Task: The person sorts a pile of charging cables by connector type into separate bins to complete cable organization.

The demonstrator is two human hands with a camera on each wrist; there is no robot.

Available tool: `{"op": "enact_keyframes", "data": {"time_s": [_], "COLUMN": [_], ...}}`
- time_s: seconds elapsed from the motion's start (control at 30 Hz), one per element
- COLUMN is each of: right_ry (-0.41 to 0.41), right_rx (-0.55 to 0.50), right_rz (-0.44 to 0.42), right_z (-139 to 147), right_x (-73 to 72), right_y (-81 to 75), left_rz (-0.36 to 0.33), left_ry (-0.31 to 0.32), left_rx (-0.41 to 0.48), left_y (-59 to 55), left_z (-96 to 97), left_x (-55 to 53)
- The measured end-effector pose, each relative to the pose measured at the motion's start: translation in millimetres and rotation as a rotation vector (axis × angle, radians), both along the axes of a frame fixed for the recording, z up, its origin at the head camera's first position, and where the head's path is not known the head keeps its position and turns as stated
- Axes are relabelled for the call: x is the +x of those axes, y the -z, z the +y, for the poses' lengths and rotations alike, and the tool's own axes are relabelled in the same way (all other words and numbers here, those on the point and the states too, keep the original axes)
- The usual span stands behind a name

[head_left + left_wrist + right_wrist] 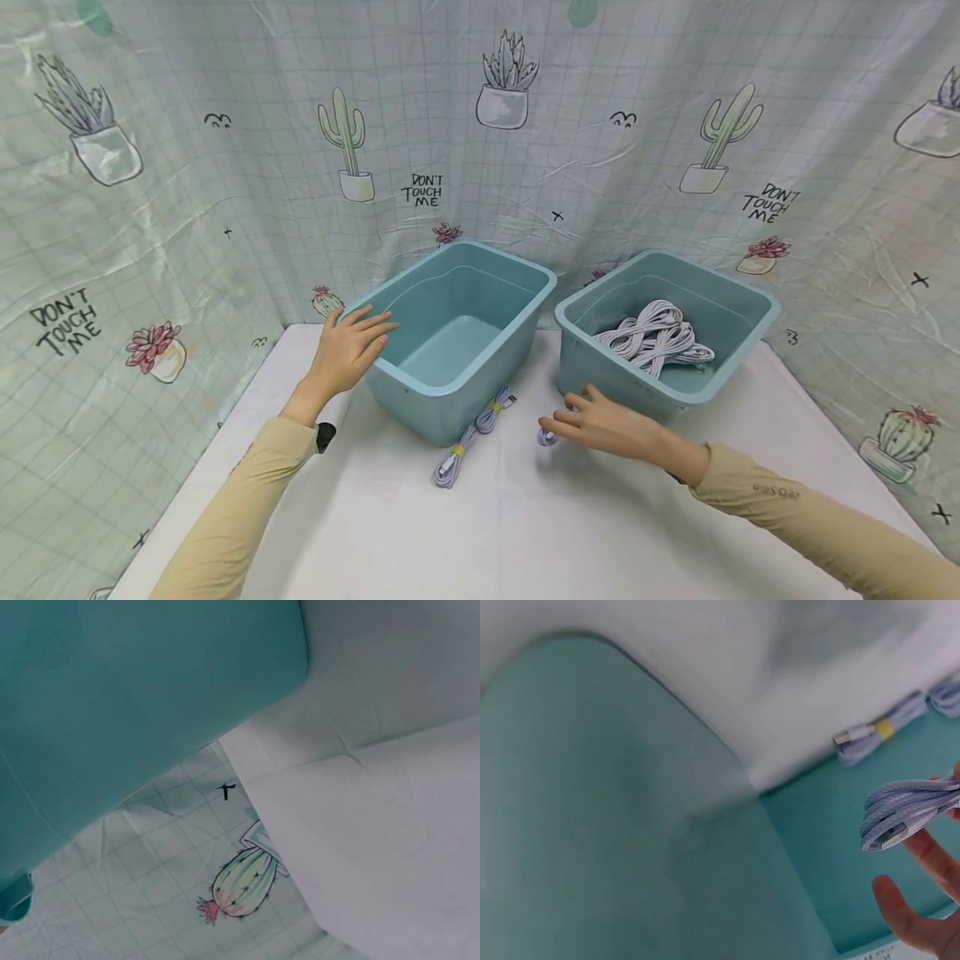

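My right hand holds a bundled lilac cable between the two bins, just in front of the right one. In the right wrist view the looped cable shows a metal USB plug, with fingers around its far end. My left hand rests at the left rim of the left teal bin, fingers extended over it. Against that bin's near right side lie two more cable bundles, one nearer and one farther, each with a yellow tie. The left wrist view shows the bin's outer wall, with the hand mostly hidden.
The right teal bin contains several white cable bundles. Both bins stand on a white-covered table. A cactus-print curtain encloses the back and sides. The left bin's bare floor is visible.
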State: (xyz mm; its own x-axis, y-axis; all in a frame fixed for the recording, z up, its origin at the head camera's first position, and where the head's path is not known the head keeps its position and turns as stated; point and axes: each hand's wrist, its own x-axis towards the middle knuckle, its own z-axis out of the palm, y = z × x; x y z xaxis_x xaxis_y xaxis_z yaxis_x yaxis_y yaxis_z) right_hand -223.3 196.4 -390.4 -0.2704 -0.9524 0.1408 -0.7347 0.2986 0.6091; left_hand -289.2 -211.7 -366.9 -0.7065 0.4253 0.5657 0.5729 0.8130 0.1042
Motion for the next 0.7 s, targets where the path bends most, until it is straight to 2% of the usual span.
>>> {"op": "enact_keyframes", "data": {"time_s": [0.13,0.47,0.7], "right_ry": [0.014,-0.039,-0.048], "right_rx": [0.016,-0.033,-0.057], "right_rz": [0.002,0.072,0.078], "right_z": [-4,-14,-20], "right_x": [-2.9,-9.7,-11.4], "right_y": [-12.4,-41.1,-63.3], "left_rz": [0.004,-0.002,0.002], "left_ry": [-0.001,0.008,0.011], "left_rx": [-0.004,0.003,0.004], "left_y": [-0.7,0.6,1.2], "left_z": [0.5,0.0,-0.4], "left_x": [0.5,-1.0,-1.0]}}
